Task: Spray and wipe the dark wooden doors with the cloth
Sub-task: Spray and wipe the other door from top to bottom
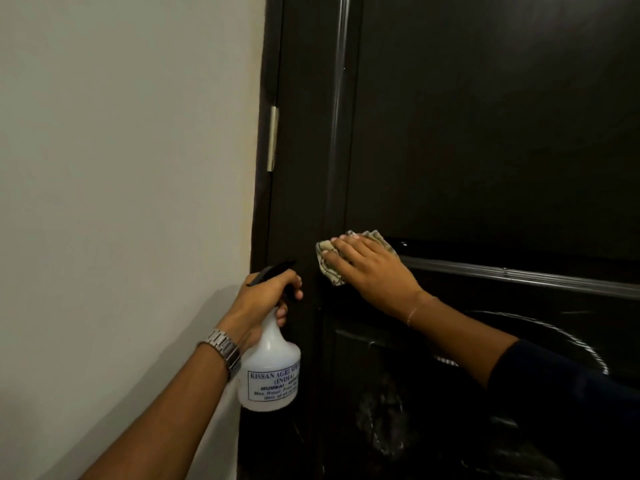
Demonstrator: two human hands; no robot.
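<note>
A dark wooden door (485, 133) with raised panel mouldings fills the right side of the head view. My right hand (367, 268) lies flat against the door's middle rail, pressing a pale crumpled cloth (327, 261) onto the wood near the left stile. My left hand (266, 299) grips the neck of a white spray bottle (272, 372) with a black trigger head, held upright just left of the door, its nozzle pointing toward the wood. Wet streaks show on the lower panel.
A plain pale wall (121, 202) takes up the left half. A metal hinge (272, 138) sits on the door's left edge above my hands. The dark door frame (266, 220) runs vertically between wall and door.
</note>
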